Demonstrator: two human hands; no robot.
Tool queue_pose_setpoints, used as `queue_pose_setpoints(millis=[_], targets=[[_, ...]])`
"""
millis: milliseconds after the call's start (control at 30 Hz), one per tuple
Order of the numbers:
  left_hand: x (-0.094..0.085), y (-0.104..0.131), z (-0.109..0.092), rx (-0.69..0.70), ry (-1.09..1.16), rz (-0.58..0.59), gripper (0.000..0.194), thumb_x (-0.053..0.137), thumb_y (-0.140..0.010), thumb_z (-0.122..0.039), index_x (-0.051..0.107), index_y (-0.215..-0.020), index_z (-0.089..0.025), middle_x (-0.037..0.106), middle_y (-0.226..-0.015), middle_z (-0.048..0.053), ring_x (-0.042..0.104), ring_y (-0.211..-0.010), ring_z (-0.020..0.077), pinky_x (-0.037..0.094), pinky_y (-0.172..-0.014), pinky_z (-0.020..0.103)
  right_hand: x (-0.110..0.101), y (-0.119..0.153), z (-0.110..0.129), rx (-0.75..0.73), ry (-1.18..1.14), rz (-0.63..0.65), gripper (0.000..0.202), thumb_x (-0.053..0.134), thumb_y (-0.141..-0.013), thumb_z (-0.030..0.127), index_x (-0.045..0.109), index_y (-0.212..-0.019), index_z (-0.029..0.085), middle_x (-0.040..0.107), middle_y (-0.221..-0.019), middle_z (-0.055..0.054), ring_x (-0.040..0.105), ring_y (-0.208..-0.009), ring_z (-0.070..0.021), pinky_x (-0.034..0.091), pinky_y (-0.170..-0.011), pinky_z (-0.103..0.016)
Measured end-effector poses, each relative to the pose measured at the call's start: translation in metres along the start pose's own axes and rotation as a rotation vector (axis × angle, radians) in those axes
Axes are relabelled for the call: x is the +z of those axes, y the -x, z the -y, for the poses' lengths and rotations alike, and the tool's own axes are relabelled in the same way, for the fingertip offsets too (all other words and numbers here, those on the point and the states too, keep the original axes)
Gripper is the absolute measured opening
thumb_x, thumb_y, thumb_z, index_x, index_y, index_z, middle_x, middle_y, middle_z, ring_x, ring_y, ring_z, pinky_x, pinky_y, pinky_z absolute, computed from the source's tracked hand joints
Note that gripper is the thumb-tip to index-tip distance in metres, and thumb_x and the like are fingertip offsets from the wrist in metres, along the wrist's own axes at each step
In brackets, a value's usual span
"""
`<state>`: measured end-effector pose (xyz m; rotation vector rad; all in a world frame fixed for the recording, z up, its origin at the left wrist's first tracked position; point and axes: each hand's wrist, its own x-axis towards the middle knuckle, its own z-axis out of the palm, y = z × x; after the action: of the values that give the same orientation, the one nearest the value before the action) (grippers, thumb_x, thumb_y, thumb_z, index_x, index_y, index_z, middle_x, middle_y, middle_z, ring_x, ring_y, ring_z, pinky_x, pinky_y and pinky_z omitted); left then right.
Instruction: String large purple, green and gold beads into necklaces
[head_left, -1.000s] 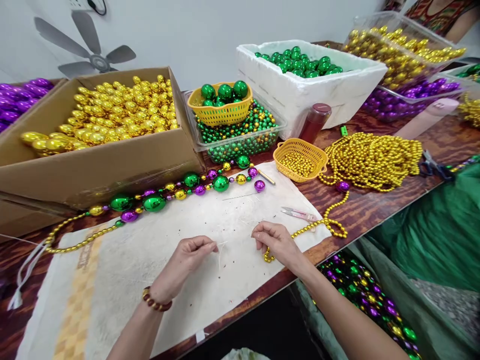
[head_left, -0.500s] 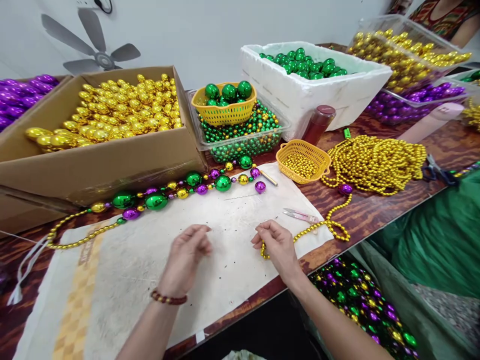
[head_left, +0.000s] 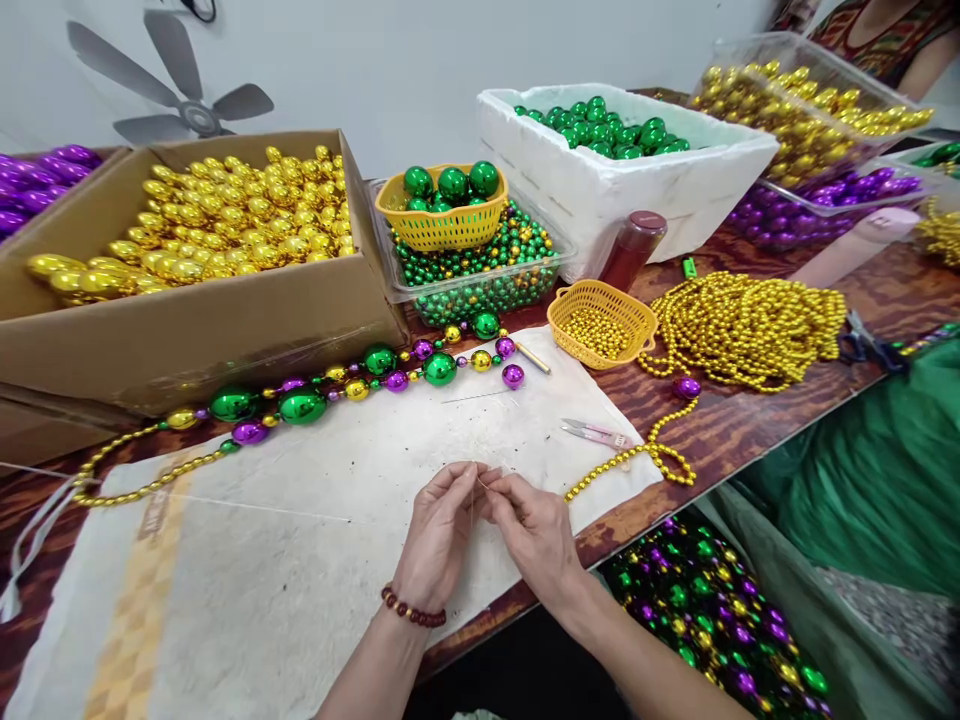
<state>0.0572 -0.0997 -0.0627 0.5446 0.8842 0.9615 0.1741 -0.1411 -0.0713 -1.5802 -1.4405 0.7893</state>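
Note:
My left hand (head_left: 439, 530), with a beaded bracelet at its wrist, pinches a thin thread (head_left: 480, 484). Fingertips touching it from the other side, my right hand (head_left: 532, 530) is closed on the same thread. A gold bead strand (head_left: 604, 473) runs from beside my right hand to a purple bead (head_left: 686, 387) and the gold pile. Behind the hands lie small pink snips (head_left: 596, 434), a needle (head_left: 476, 397) and a loose purple ball (head_left: 513, 376). A necklace of green, purple and gold beads (head_left: 302, 405) stretches across the cloth's far edge.
White cloth (head_left: 262, 580) covers the near table. Behind stand a cardboard box (head_left: 300, 300) of gold beads, a yellow basket (head_left: 600, 350), a foam box (head_left: 615, 190) of green balls and a dark red bottle (head_left: 632, 250). Scissors (head_left: 866, 345) lie right. A person sits at the upper right.
My hands were apart over the cloth; they have come together, the left one moving right. The view has shifted slightly.

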Motion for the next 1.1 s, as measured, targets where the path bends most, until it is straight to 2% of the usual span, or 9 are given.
queue_pose_setpoints(millis=[167,267,400,467,567,700,867,1000,1100], targets=[[-0.006,0.003,-0.008,0.050,-0.154,0.058,0.013,0.061,-0.087,-0.028,0.064,-0.082,-0.017,0.066,-0.079,0.003,0.063,-0.092,0.0178,0.042,-0.092,0.033,-0.023,-0.001,0.006,-0.138,0.208,0.068,0.016,0.053,-0.091,0.020,0.068,-0.093,0.024,0.072,-0.089,-0.002,0.067,-0.083,-0.0192,0.049,-0.076,-0.028],[-0.012,0.003,-0.017,0.059,-0.387,0.137,0.016,0.060,-0.088,-0.031,0.065,-0.082,-0.017,0.062,-0.071,0.002,0.061,-0.079,0.0164,0.044,-0.083,0.031,-0.046,-0.012,0.011,-0.173,0.155,0.061,0.017,0.051,-0.093,0.021,0.068,-0.097,0.022,0.070,-0.097,-0.004,0.065,-0.085,-0.0175,0.049,-0.079,-0.028],[-0.015,0.003,-0.027,0.064,-0.643,0.234,0.023,0.059,-0.088,-0.033,0.066,-0.074,-0.016,0.062,-0.065,0.002,0.056,-0.068,0.0152,0.042,-0.074,0.029,-0.061,-0.034,0.017,-0.340,0.021,0.330,0.031,0.048,-0.094,0.019,0.059,-0.122,0.024,0.063,-0.122,-0.006,0.064,-0.098,-0.0163,0.050,-0.084,-0.027],[-0.014,0.004,-0.031,0.059,-0.693,0.254,0.028,0.058,-0.088,-0.034,0.065,-0.068,-0.016,0.061,-0.064,0.002,0.055,-0.067,0.0151,0.041,-0.072,0.028,-0.060,-0.043,0.016,-0.390,0.067,0.471,0.031,0.049,-0.094,0.020,0.060,-0.122,0.025,0.066,-0.117,-0.004,0.063,-0.100,-0.0175,0.048,-0.086,-0.028],[-0.013,0.005,-0.036,0.057,-0.737,0.232,0.029,0.057,-0.088,-0.035,0.063,-0.066,-0.017,0.059,-0.061,0.001,0.053,-0.067,0.0149,0.039,-0.072,0.027,-0.061,-0.050,0.011,-0.372,0.168,0.559,0.023,0.048,-0.094,0.021,0.070,-0.101,0.023,0.072,-0.089,-0.002,0.064,-0.083,-0.0169,0.047,-0.075,-0.025],[-0.015,0.003,-0.040,0.060,-0.741,0.203,0.029,0.057,-0.087,-0.036,0.061,-0.064,-0.018,0.056,-0.060,0.001,0.053,-0.067,0.0159,0.039,-0.066,0.026,-0.073,-0.052,0.001,-0.271,0.098,0.502,0.024,0.050,-0.093,0.022,0.071,-0.081,0.020,0.062,-0.065,0.002,0.055,-0.060,-0.0119,0.040,-0.058,-0.019],[-0.015,0.001,-0.037,0.072,-0.757,0.219,0.029,0.055,-0.088,-0.038,0.060,-0.068,-0.018,0.053,-0.062,0.000,0.051,-0.065,0.0147,0.038,-0.061,0.025,-0.102,-0.050,-0.015,-0.150,0.117,0.531,0.027,0.049,-0.093,0.024,0.066,-0.073,0.019,0.054,-0.056,0.004,0.050,-0.051,-0.0105,0.036,-0.050,-0.019],[-0.013,0.000,-0.035,0.083,-0.806,0.232,0.029,0.053,-0.090,-0.037,0.058,-0.068,-0.018,0.051,-0.061,0.000,0.046,-0.063,0.0137,0.037,-0.061,0.025,-0.124,-0.051,-0.021,-0.121,0.384,0.386,0.012,0.059,-0.087,0.023,0.069,-0.093,0.021,0.069,-0.087,-0.003,0.061,-0.064,-0.0144,0.045,-0.065,-0.025],[-0.009,-0.001,-0.033,0.081,-0.857,0.256,0.029,0.052,-0.090,-0.037,0.057,-0.069,-0.018,0.048,-0.060,-0.002,0.043,-0.060,0.0124,0.036,-0.060,0.024,-0.117,-0.048,-0.011,-0.085,0.340,0.220,0.031,0.060,-0.086,0.027,0.064,-0.118,0.024,0.068,-0.110,-0.007,0.062,-0.065,-0.0145,0.047,-0.067,-0.028]])
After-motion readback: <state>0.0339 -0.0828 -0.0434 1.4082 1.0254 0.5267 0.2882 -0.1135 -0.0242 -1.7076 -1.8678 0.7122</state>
